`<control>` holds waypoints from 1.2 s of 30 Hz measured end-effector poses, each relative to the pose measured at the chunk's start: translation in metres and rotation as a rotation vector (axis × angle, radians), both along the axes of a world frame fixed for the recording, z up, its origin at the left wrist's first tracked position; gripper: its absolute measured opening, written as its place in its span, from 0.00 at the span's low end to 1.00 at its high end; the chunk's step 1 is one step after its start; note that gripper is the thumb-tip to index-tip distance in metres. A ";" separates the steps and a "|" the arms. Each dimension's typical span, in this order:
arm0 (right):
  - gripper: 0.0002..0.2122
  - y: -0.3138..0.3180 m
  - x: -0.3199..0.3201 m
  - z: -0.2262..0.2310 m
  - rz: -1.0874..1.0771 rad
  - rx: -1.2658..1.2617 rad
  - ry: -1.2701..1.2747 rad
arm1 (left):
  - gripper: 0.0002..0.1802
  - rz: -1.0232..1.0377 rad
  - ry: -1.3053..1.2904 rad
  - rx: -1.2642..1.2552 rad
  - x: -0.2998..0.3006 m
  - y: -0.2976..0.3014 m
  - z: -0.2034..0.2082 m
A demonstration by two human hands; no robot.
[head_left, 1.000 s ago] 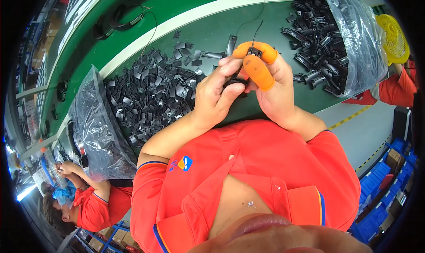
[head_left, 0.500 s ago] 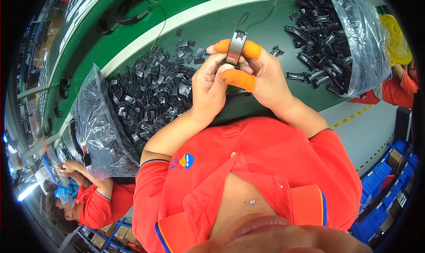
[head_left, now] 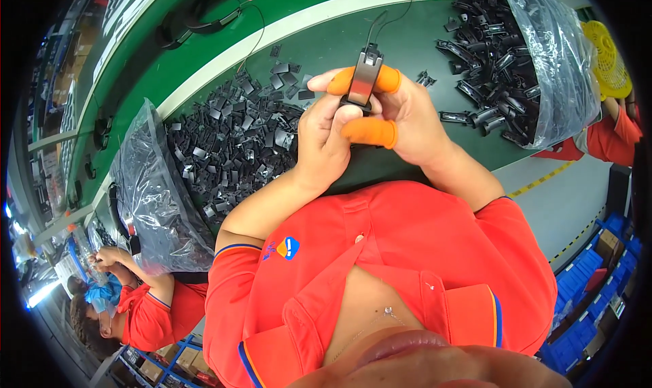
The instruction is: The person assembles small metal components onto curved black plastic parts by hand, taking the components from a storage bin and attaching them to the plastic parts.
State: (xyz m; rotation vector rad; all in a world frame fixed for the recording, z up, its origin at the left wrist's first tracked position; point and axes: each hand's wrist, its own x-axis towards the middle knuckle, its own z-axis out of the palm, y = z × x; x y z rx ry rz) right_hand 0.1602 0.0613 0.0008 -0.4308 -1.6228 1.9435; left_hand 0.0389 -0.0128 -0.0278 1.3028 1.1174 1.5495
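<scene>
Both hands hold a dark, glossy curved headband piece (head_left: 366,75) above the green tabletop. Thin black wires rise from its far end. My left hand (head_left: 320,135) pinches its near end from the left, with an orange finger cot on one finger. From the right, my right hand (head_left: 422,126) grips the same piece, with orange cots on thumb and forefinger. The palm sides and the underside of the piece are hidden by the fingers.
Left of my hands lies a heap of small dark plates (head_left: 231,136) beside a clear plastic bag (head_left: 159,198). At right, black curved parts (head_left: 496,82) spill from another bag (head_left: 560,68). A yellow basket (head_left: 608,58) stands beyond. Wired headbands (head_left: 210,24) lie on the far green belt.
The held piece has tilted slightly and come a little nearer upright, its wires swinging right. Both hands keep their grip. The headbands on the far belt have shifted right.
</scene>
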 end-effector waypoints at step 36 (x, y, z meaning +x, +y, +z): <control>0.17 0.021 0.004 0.000 -0.108 0.106 0.188 | 0.27 -0.325 0.749 0.196 -0.046 0.050 0.028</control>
